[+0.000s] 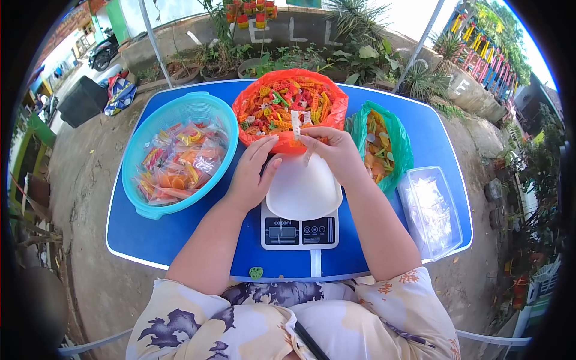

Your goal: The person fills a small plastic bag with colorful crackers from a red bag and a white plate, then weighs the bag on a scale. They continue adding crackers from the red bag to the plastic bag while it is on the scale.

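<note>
My right hand (333,149) is closed in a pinch over the near edge of the red plastic bag (243,108), which is filled with colourful crackers (288,99). A small whitish, partly see-through piece (298,123) shows at its fingertips; I cannot tell what kind it is. My left hand (255,171) faces it, fingers stretched out and thumb apart, with nothing visible in it. Below both hands, a white bowl (304,192) rests on a digital kitchen scale (300,233).
To the left, a light-blue basket (139,204) holds packed snack bags (180,162). On the right stand a green plastic bag (401,150) of chips and a clear box (453,231) with white strips. A green cracker (256,273) lies at the blue table's (204,252) near edge.
</note>
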